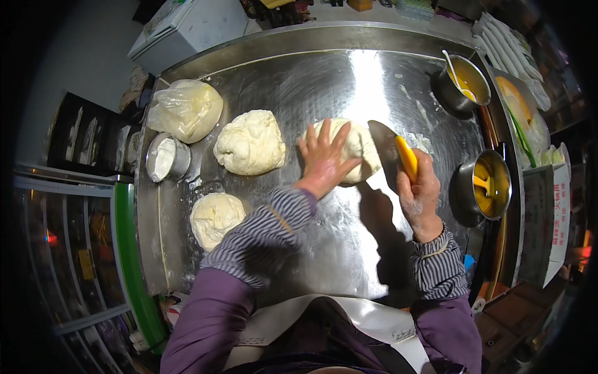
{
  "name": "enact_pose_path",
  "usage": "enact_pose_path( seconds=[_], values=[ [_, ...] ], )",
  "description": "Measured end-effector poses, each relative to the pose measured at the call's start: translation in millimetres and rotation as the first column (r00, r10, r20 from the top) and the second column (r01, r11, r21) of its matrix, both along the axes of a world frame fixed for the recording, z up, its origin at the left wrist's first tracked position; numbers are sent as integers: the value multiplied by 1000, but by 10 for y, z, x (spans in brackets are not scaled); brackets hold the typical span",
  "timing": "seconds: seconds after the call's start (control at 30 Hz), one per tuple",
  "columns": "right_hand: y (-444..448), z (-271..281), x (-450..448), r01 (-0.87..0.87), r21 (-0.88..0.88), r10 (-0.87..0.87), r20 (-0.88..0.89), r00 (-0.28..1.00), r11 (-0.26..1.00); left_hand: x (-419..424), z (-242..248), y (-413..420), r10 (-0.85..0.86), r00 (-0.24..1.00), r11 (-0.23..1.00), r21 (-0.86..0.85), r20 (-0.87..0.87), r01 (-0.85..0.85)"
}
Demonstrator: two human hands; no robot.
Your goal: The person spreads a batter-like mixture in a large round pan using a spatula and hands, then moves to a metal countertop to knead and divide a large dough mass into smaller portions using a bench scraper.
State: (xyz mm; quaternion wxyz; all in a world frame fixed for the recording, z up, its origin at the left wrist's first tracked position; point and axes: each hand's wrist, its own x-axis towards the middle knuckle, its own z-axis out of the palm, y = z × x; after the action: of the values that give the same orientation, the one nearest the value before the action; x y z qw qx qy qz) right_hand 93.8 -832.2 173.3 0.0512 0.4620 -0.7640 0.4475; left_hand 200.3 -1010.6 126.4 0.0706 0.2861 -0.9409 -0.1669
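Observation:
With fingers spread, my left hand [323,161] rests on top of a pale dough lump [363,147] and covers part of it. My right hand [422,194] is closed around the yellow handle of a broad-bladed knife [406,156]. The blade stands just right of that lump; whether they touch I cannot tell. Left of my left hand lies another dough lump [251,142]. A smaller dough piece [217,219] sits nearer me, partly behind my left sleeve. Farther left, more dough [186,110] is covered by clear plastic.
A metal bowl of white flour [168,157] stands at the left rim of the steel worktop [303,84]. Along the right rim are two metal pots of yellow liquid, the far pot [465,84] with a white spoon and the near pot [486,184] with a yellow utensil.

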Motion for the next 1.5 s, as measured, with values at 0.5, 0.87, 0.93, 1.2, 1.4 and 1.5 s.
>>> enact_pose_path(
  seconds=[0.5, 0.87, 0.93, 1.2, 1.4, 1.5],
  values=[
    [557, -598, -18, 145, 0, -135, 363, 922, 989, 1524, 172, -1538, 648, 624, 732, 582, -437, -353],
    [-2664, -701, 1023, -403, 317, 350, 212, 912, 859, 1589, -108, -1848, 649, 735, 335, 941, -197, -44],
    [-2837, -684, 994, -474, 68, 353, 578, 736, 878, 1559, 28, -1893, 682, 728, 136, 990, -74, -26],
    [-2418, 254, 974, -250, -354, 388, 915, 106, 901, 1514, 783, -2015, 413, 849, 187, 943, -330, 275],
    [-2188, 168, 994, -539, -16, 419, 649, 635, 842, 1767, 705, -1867, 272, 961, 947, 186, -38, -261],
    [-1932, -16, 1128, -292, 443, 364, -86, 927, 848, 2529, 491, -1861, 239, 948, 936, 309, -211, -167]
  ],
)
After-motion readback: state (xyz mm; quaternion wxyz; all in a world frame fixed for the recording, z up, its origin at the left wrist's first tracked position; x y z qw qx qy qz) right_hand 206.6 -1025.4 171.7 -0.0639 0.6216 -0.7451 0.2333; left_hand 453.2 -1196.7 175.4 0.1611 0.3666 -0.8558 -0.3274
